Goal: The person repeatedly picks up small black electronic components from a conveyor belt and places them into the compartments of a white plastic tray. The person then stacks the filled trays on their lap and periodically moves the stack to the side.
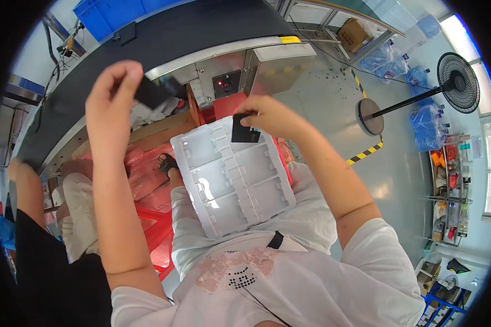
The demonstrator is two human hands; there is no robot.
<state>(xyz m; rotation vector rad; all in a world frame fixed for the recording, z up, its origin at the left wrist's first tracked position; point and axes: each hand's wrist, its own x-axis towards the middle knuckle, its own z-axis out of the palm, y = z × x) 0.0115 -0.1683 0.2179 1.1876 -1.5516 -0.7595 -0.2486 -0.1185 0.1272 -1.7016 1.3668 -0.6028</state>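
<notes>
On my lap rests a translucent white plastic tray [215, 180] with several moulded compartments. My right hand [264, 115] pinches a flat black rectangular piece [244, 132] over the tray's far right corner. Up at the left, over the edge of the dark conveyor belt [213, 26], my left hand [116, 90] has its fingers closed on another flat black piece [150, 95]. Motion blurs that piece, and a dark smear beside it cannot be made out. A small black flat piece [126, 34] lies on the belt.
A metal control box [281, 65] juts out beyond the tray. At my left sits a co-worker in black [54, 261], one hand by the belt. A blue crate [114, 16] stands behind the belt. To the right are a black fan [457, 82] and wrapped water bottles [426, 128].
</notes>
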